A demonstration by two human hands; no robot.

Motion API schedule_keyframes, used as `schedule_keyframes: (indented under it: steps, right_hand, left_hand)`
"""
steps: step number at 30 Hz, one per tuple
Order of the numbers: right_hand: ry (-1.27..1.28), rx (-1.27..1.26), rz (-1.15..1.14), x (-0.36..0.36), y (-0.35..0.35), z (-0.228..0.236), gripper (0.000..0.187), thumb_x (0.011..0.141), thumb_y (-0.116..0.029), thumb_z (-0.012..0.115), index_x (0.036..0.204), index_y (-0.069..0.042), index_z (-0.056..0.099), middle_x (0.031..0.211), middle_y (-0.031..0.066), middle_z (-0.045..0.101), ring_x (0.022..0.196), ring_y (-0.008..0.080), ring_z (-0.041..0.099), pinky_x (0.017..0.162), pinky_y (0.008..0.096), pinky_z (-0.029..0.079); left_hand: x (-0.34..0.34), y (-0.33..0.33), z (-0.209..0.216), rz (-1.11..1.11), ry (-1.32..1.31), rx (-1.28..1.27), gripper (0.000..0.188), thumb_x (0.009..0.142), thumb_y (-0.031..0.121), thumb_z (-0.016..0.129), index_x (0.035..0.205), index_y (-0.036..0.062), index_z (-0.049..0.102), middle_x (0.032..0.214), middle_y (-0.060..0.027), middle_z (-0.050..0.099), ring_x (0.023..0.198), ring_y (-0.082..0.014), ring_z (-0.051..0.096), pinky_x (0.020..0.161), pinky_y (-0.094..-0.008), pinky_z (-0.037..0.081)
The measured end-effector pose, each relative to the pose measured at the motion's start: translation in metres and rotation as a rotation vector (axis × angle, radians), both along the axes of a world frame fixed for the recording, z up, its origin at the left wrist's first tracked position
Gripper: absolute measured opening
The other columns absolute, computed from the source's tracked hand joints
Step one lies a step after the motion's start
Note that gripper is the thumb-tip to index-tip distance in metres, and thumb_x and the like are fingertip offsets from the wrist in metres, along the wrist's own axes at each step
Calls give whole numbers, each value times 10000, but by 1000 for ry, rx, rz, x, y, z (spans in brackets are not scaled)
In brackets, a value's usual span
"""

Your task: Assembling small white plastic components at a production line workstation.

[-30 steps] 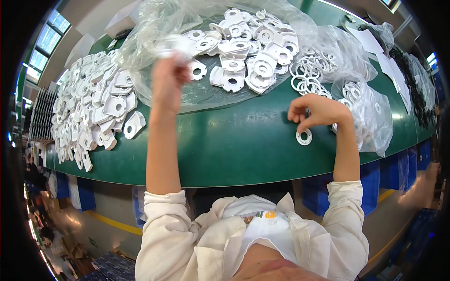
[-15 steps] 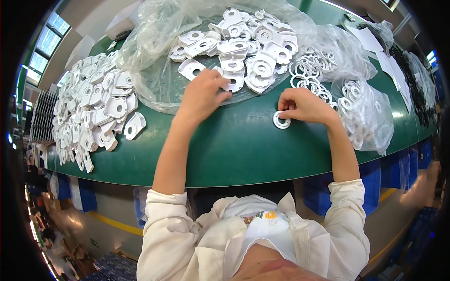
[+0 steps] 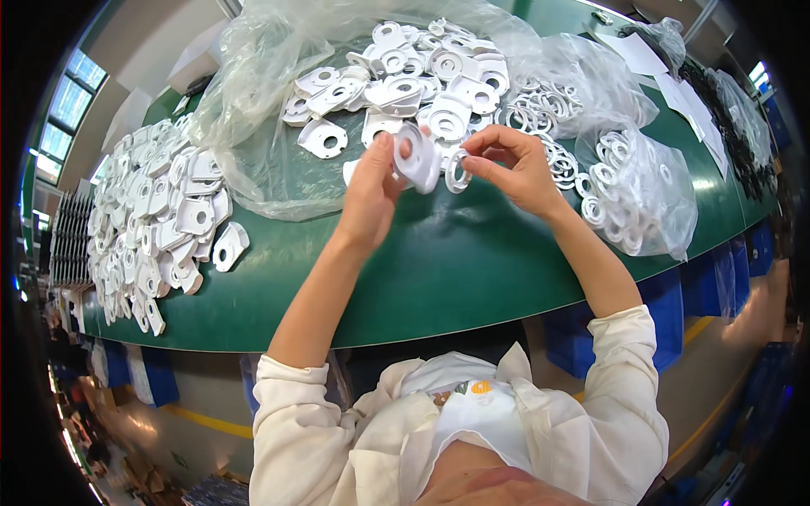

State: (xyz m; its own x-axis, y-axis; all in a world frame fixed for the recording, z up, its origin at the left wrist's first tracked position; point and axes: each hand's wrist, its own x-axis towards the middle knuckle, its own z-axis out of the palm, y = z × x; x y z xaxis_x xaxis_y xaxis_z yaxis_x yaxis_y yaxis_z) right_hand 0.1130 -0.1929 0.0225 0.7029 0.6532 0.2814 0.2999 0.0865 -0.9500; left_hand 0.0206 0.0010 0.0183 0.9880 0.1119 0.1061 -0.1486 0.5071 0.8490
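Toward the left end of the green desk [image 3: 439, 270], a broad left heap [image 3: 173, 223] of white plates, many with a round hole; just beside it, on the right, a loose plate [image 3: 237, 238]. Next, a clear plastic sheet [image 3: 261, 169], spread toward the back edge around a middle heap [image 3: 405, 93] of similar plates. In front of that heap, left hand [image 3: 371, 190] with fingers closed on a held plate [image 3: 419, 160], tilted and somewhat blurred. Changed within the last half second: from reaching at the heap with no plate visible in the grasp to gripping one. Just right of that, well back from the front edge, right hand [image 3: 523, 173] with thumb and fingertips pinching a white ring [image 3: 451, 175]. Changed as well: raised from low over the desk and turned up on edge, just beside the held plate, apparently not touching. Meaning for the work, as a judgement: picking up done for this pair, with one piece of each kind in hand. Farther right, loose rings [image 3: 533, 108] toward the back edge, then a clear bag [image 3: 671, 198] of more rings, then white papers [image 3: 692, 110] and a black tangle [image 3: 747, 135] near the right end.
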Motion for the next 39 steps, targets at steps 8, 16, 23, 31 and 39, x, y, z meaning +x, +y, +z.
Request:
schedule_keyframes:
  steps: [8,16,23,31,39]
  right_hand:
    - [-278,-174,-101,-1,9,-13,178,821,-144,702,977,-67,665,895,19,614,778,94,555,638,236,425]
    - [-694,-685,-617,50,-44,-7,159,805,-183,675,906,-61,678,858,86,635,754,228,585,676,326,465]
    - [-597,-611,-539,52,-39,-5,151,837,-159,655,929,-39,644,876,82,643,761,221,604,691,322,479]
    - [-597,-183,-108,10,2,-6,107,879,-35,588,982,-30,618,911,74,608,808,196,612,717,281,483]
    - [-756,-290,24,4,3,-14,160,811,-38,643,966,-77,642,965,52,598,836,232,619,689,308,511]
  left_hand:
    - [-7,-24,-13,-308,307,47,367,992,296,450,1276,75,381,1131,-121,611,873,-210,677,543,-242,542]
    - [-3,-19,-11,-216,375,94,300,990,293,451,1180,62,426,1041,-141,647,801,-210,685,490,-233,519]
    - [-1,-16,-11,-299,388,-79,318,984,287,459,1175,33,485,1027,-148,651,816,-215,682,538,-234,528]
    - [-5,-21,-22,-387,353,107,438,884,66,561,1290,44,398,1140,-151,618,955,-231,661,675,-254,520]
    - [-3,-19,-22,-439,348,130,450,876,36,559,1294,44,393,1154,-143,609,982,-228,657,685,-251,518]
